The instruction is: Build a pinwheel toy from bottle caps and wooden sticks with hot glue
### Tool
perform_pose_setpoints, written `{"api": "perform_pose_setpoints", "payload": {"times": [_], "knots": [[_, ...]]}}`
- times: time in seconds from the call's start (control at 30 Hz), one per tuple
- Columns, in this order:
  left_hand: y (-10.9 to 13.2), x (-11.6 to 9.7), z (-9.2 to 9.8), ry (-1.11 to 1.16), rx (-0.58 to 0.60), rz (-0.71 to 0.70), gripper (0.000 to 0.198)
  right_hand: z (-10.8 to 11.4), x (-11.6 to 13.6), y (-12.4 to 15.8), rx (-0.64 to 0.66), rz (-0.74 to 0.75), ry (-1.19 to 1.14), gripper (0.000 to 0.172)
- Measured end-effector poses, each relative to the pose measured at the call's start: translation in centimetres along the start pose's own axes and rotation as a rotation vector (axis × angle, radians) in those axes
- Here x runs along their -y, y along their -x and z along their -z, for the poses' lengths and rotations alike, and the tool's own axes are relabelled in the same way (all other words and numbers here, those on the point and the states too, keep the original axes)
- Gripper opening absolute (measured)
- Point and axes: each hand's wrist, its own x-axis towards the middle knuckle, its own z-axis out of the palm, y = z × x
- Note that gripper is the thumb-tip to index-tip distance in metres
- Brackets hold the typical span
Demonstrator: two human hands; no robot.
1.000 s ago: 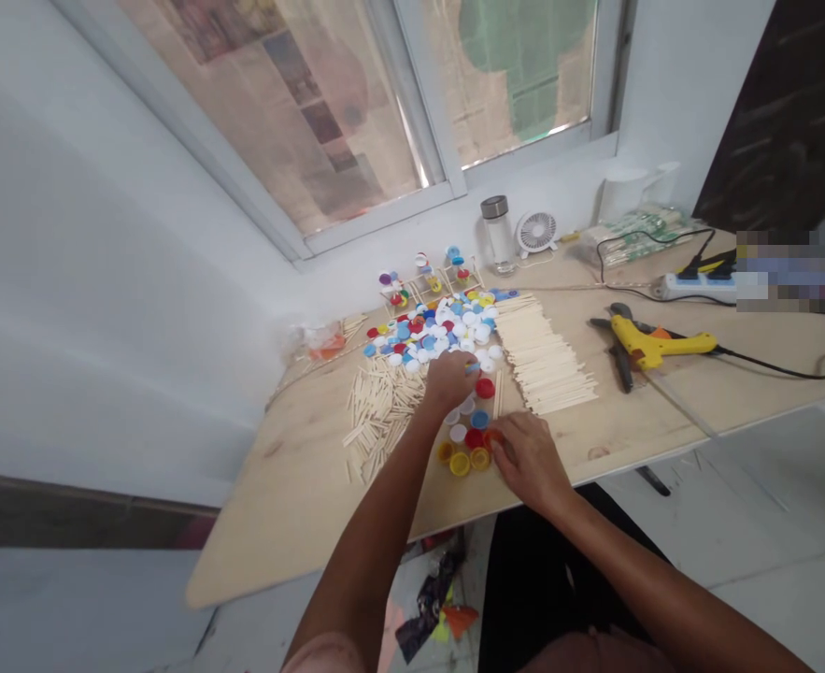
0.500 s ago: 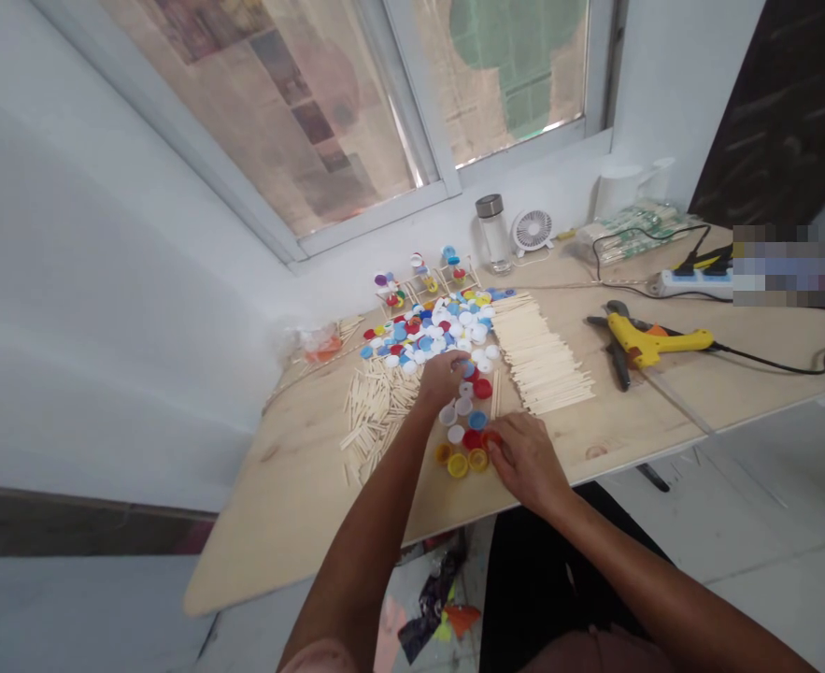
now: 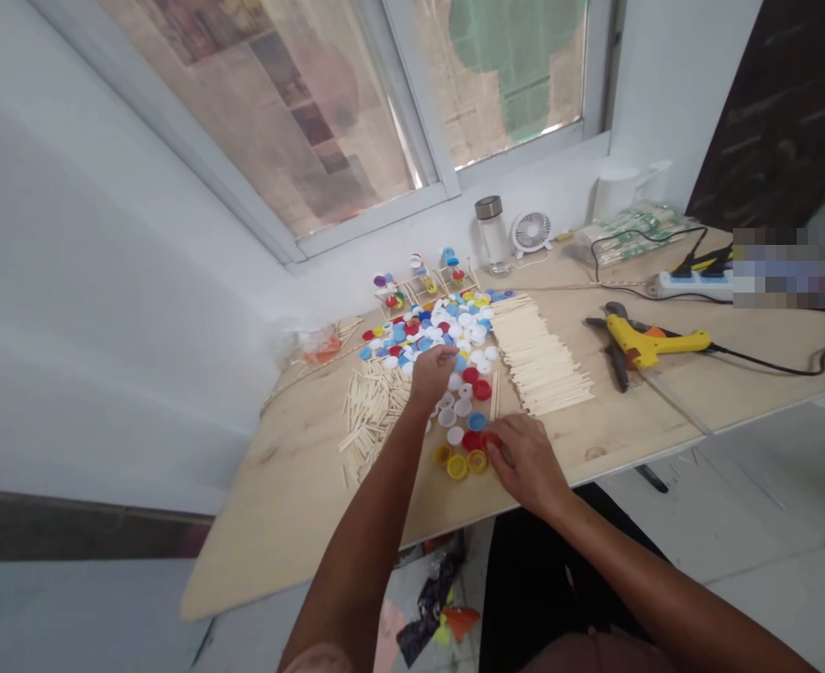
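My left hand point(image 3: 432, 376) reaches to the near edge of a heap of bottle caps point(image 3: 465, 320) in white, blue, red and yellow. Its fingers are drawn together; what they hold, if anything, is too small to make out. A red-orange bottle cap point(image 3: 491, 439) is pinched in my right hand point(image 3: 526, 456), low over the table. Between the hands lie loose caps, among them a blue cap point(image 3: 477, 422), a yellow cap point(image 3: 457, 466) and a red cap point(image 3: 481, 390). Two thin wooden sticks point(image 3: 495, 394) lie just beyond my right hand.
Right of the caps, wooden sticks point(image 3: 542, 355) lie in a row; a looser stick pile point(image 3: 376, 402) is at left. A yellow glue gun point(image 3: 657, 344) rests at right with its cord. Behind stand stick-and-cap models point(image 3: 422, 276), a glass bottle point(image 3: 494, 238) and a small fan point(image 3: 532, 232).
My left hand has moved a little left and away from me, off the blue and red caps, which show more now. The right hand stays in place with its cap.
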Motion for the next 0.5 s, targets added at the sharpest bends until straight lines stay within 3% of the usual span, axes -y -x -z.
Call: {"api": "perform_pose_setpoints", "payload": {"times": [0.5], "knots": [[0.3,1.3,1.2,-0.183,-0.096,0.006,0.026,-0.1,-0.1,0.1,-0.025,0.024,0.015,0.017]]}}
